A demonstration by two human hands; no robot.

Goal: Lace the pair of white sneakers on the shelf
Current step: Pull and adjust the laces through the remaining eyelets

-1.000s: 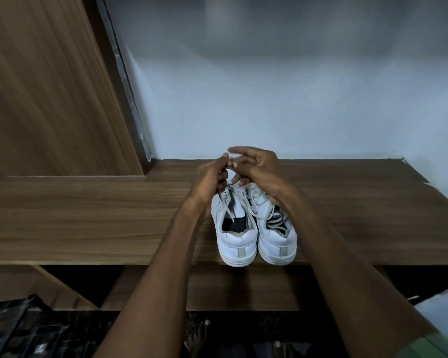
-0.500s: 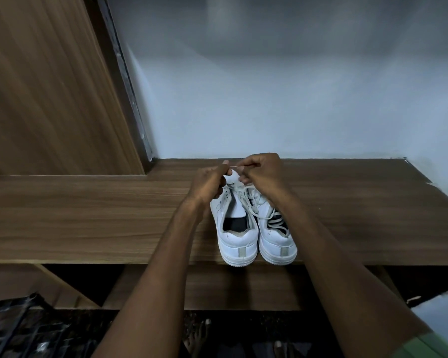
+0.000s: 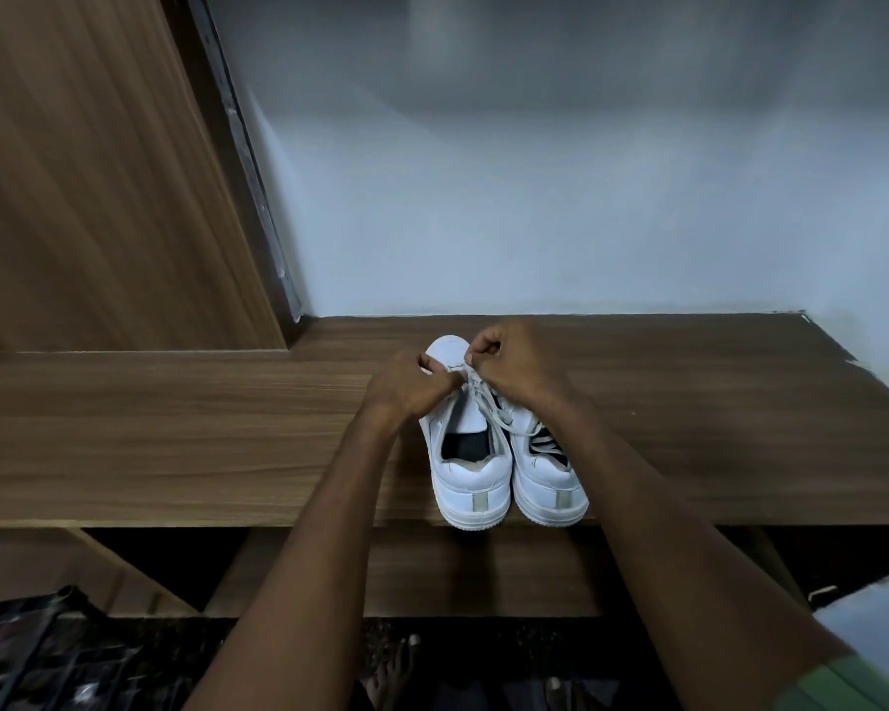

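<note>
Two white sneakers stand side by side on the wooden shelf (image 3: 175, 428), heels toward me at its front edge. The left sneaker (image 3: 470, 479) shows its dark opening and bare tongue. The right sneaker (image 3: 547, 487) has lace crossing its dark tongue. A white lace (image 3: 488, 402) runs from the shoes up to my hands. My left hand (image 3: 411, 390) pinches one stretch of it over the left sneaker's toe. My right hand (image 3: 514, 366) pinches the lace just beside it, fingers curled. A short taut piece spans between both hands.
A wooden side panel (image 3: 98, 171) rises at the left, a pale wall (image 3: 535, 197) stands behind the shelf. A lower shelf board (image 3: 458, 577) lies beneath. A dark wire rack (image 3: 37, 654) sits at the bottom left, and bare toes (image 3: 396, 669) show on the floor.
Both hands have dropped lower toward the left sneaker's toe, drawing the lace down. The right hand's fingers, spread one second ago, are now curled tight on the lace.
</note>
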